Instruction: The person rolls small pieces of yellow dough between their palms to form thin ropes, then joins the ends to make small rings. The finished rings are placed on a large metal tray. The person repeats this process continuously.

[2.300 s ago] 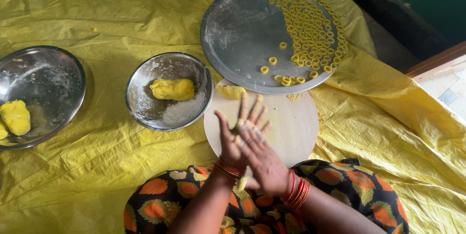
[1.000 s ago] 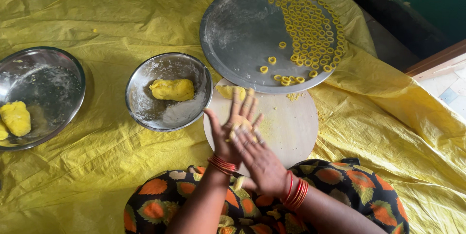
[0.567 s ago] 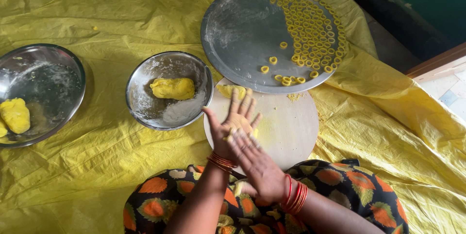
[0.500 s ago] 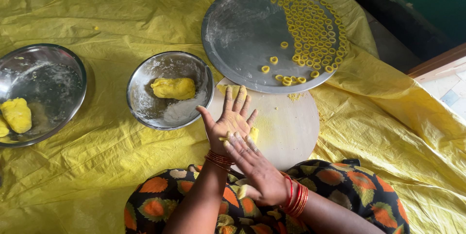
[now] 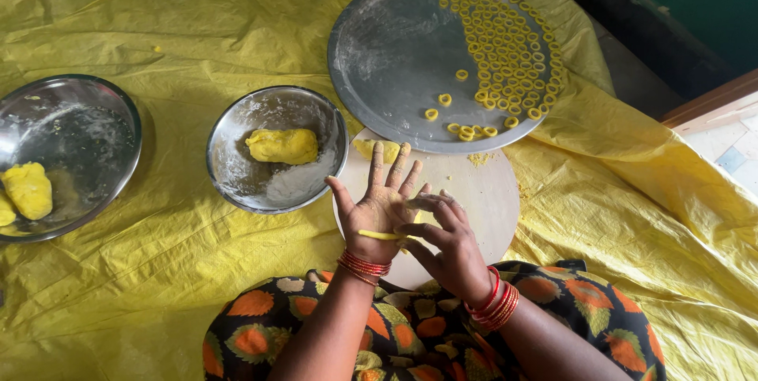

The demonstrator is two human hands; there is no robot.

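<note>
A thin yellow dough strand [image 5: 380, 235] was laid crosswise on the flat, splayed left hand [image 5: 377, 211], pressed by the unclenched right hand [image 5: 446, 243], above a round pale wooden board [image 5: 482, 191]. Beyond was seen a round steel tray [image 5: 395, 49] of small yellow dough rings [image 5: 505, 49].

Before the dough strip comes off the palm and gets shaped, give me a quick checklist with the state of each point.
1. Dough strip lies across the left hand, palm open: ok.
2. Right hand fingers touching the strip: ok.
3. Strip rolled evenly thin: cannot tell, partly hidden.
4. Round board has bare space below the hands: ok.
5. Steel tray has free room on its left side beside the dough rings: ok.
6. More dough in the near bowl: ok.
</note>
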